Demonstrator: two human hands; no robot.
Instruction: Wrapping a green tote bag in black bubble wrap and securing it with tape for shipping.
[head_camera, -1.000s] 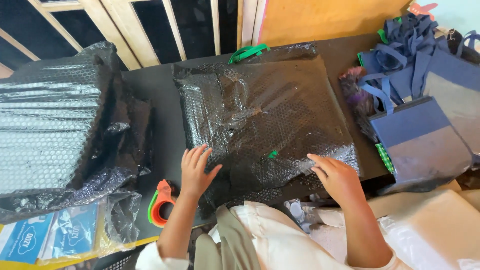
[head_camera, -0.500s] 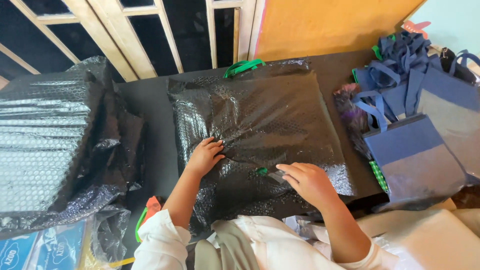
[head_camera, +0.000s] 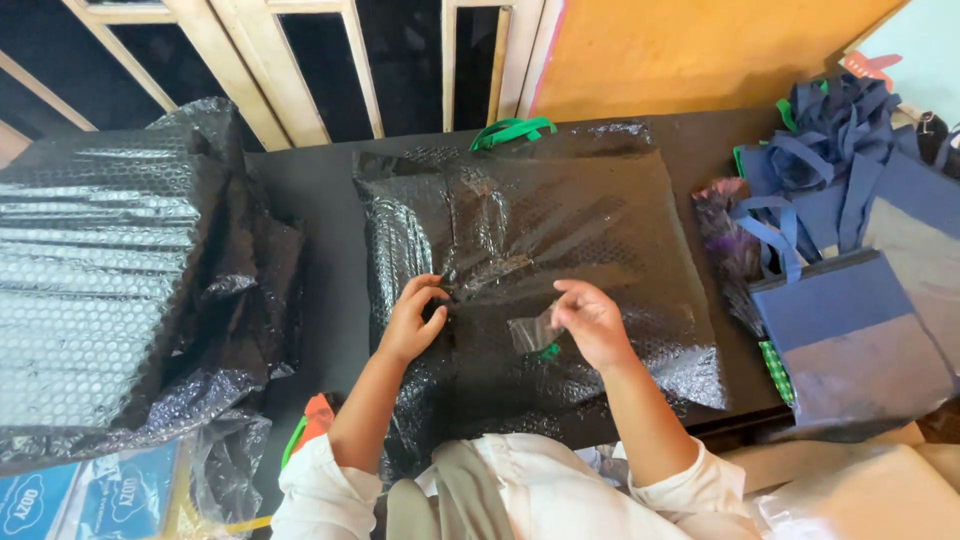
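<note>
My left hand (head_camera: 412, 322) lies curled, fingers bent inward. My right hand (head_camera: 592, 322) pinches, thumb against fingertips. Both forearms reach forward, sleeves white.
</note>
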